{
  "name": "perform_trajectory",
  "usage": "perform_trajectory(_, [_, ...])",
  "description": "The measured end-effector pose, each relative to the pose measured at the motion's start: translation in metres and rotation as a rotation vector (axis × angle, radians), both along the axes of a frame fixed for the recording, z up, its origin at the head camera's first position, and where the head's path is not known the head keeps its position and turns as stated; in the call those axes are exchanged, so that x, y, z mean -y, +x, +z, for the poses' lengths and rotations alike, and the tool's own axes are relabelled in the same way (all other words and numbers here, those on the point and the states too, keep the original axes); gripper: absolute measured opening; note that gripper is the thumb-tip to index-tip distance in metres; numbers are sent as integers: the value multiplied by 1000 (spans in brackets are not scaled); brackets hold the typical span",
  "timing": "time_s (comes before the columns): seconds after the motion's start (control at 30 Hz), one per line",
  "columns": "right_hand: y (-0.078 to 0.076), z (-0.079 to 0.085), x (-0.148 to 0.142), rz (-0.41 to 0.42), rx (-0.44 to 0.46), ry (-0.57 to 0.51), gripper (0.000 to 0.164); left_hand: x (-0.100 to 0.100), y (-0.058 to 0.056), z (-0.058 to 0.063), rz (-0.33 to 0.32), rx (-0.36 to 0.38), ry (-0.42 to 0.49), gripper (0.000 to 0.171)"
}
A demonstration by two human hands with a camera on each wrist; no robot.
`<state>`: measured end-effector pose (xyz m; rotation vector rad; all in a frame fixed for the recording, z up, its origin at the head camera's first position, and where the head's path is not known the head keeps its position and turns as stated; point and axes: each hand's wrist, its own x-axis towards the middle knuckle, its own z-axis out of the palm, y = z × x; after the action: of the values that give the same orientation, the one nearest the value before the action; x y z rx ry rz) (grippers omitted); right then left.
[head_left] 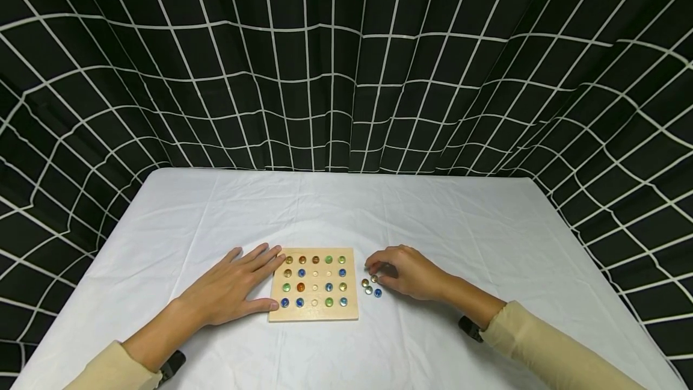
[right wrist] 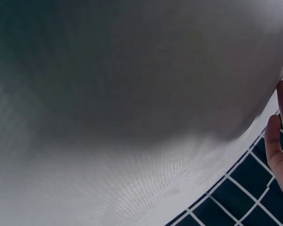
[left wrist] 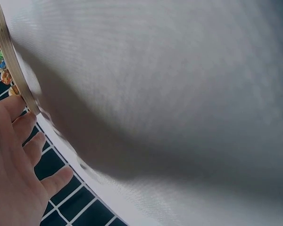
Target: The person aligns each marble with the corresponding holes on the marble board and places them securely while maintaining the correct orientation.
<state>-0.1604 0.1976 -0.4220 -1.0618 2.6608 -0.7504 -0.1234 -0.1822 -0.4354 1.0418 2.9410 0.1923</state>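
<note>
A square wooden board [head_left: 341, 313] lies on the white cloth, with rows of glass marbles in blue, green, amber and orange in its hollows. A few hollows near its middle are bare. My left hand [head_left: 230, 287] rests along the board's left side, fingers stretched over the upper left corner and thumb at the lower left. In the left wrist view those fingers [left wrist: 24, 126] lie by the board's edge [left wrist: 14, 56]. My right hand [head_left: 414, 272] hovers by a small cluster of loose marbles, thumb tip beside an amber one [head_left: 374, 278], index finger bent with a gap to the thumb.
Right of the board, close to its edge, lie the other loose marbles, among them a blue one [head_left: 378, 293] and a pale green one [head_left: 369, 289]. A white cloth [head_left: 465, 221] covers the table. Black curtains with a white grid [head_left: 325, 77] surround its back and sides.
</note>
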Motion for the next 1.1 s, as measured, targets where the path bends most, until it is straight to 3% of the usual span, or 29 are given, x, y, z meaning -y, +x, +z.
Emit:
perform_trajectory(0.47, [-1,5,12,-19,-93,-21,29,0,0,0,10,-6,14,85])
perform_trajectory(0.83, [-4,10,32,-8,-97,-95,31,1,1,-1,9,-10,16,85])
perform_trajectory(1.1, [-3,10,50,6,-89,-79,29,1,1,0,13,12,2,85])
